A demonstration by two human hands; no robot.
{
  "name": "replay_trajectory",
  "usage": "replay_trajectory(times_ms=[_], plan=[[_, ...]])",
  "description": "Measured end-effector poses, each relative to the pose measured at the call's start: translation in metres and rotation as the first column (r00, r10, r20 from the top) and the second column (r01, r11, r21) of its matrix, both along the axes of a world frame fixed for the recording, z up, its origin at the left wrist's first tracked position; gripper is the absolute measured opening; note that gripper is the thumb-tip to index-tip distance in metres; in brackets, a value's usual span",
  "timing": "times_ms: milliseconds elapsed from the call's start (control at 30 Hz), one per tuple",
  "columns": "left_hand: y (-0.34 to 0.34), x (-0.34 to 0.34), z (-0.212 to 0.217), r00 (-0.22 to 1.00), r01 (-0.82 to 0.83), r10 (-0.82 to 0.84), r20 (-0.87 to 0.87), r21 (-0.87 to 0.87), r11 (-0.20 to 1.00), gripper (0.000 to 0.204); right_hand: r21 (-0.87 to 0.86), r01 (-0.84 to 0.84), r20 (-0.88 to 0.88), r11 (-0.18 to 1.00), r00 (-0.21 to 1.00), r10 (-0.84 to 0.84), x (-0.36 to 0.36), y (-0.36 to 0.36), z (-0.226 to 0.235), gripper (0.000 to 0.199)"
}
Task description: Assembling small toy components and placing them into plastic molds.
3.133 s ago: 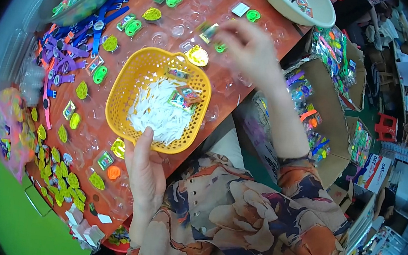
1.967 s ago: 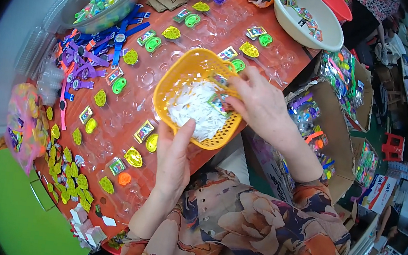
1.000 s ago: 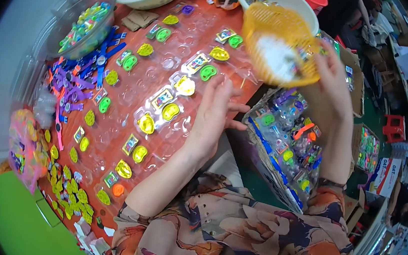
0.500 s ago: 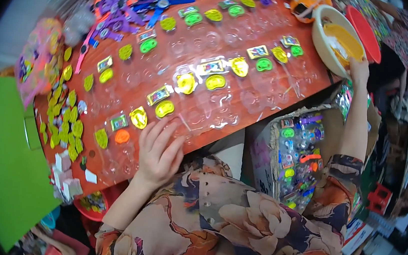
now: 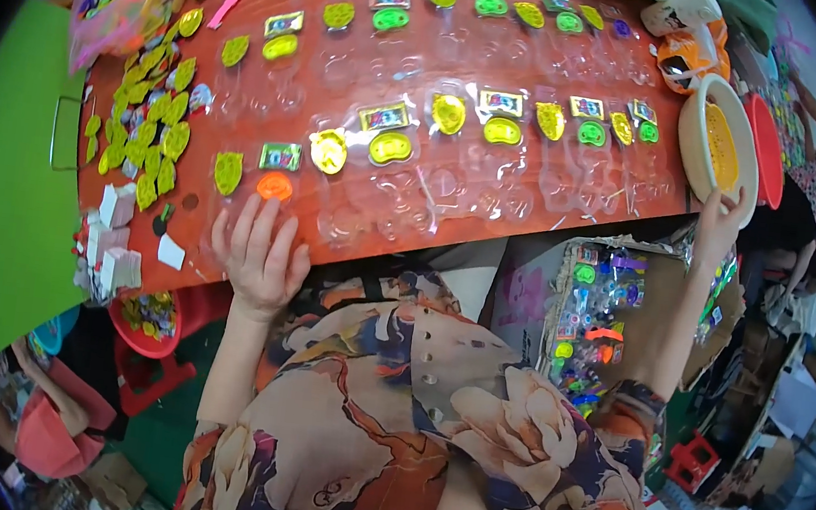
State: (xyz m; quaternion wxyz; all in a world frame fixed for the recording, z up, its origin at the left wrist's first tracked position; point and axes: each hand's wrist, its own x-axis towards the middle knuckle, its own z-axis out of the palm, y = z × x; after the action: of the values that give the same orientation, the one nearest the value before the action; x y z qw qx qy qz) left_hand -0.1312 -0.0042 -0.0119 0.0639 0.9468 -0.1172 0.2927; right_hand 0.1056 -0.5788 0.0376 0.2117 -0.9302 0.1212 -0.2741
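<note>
Shifted leftward along the table edge: my left hand (image 5: 261,256), fingers slightly spread, palm down, holding nothing visible. Orange oval plastic piece (image 5: 275,185) lies directly beyond its fingertips, long axis crosswise to the fingers; contact cannot be confirmed. Left hand is the nearer; my right hand (image 5: 719,228) is well apart, at the near rim of the cream plastic basin (image 5: 693,136) containing the yellow perforated basket (image 5: 719,145), its grip unclear
</note>
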Motion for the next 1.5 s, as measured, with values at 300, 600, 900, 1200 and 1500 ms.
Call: replay_trajectory(times_ms=[300,600,900,1200,1500], plan=[[-0.010,0.009,0.010,0.999,-0.035,0.035,0.000,-0.126,0.991,0.023,-0.014,-0.438,0.068,0.899,0.896,0.438,-0.118,0.165,-0.031,0.042],[0.025,-0.044,0.004,0.990,-0.137,0.138,0.000,-0.110,0.984,0.025,0.087,-0.837,0.086,0.541,0.547,0.833,-0.181,0.305,-0.053,0.036],[0.037,-0.053,-0.022,0.990,-0.100,0.079,-0.116,-0.181,0.978,0.044,-0.044,-0.992,-0.087,0.120,0.124,0.988,-0.179,0.415,-0.044,0.043],[0.090,-0.102,-0.007,0.902,-0.391,0.422,0.093,-0.238,0.889,0.029,0.000,-0.987,-0.153,0.158,0.156,0.976,-0.190,0.428,-0.042,0.039],[0.223,-0.148,0.017,0.495,-0.768,0.845,0.201,-0.353,0.534,0.016,-0.023,-0.997,-0.107,0.068,0.070,0.992,-0.191,0.477,-0.025,0.038]])
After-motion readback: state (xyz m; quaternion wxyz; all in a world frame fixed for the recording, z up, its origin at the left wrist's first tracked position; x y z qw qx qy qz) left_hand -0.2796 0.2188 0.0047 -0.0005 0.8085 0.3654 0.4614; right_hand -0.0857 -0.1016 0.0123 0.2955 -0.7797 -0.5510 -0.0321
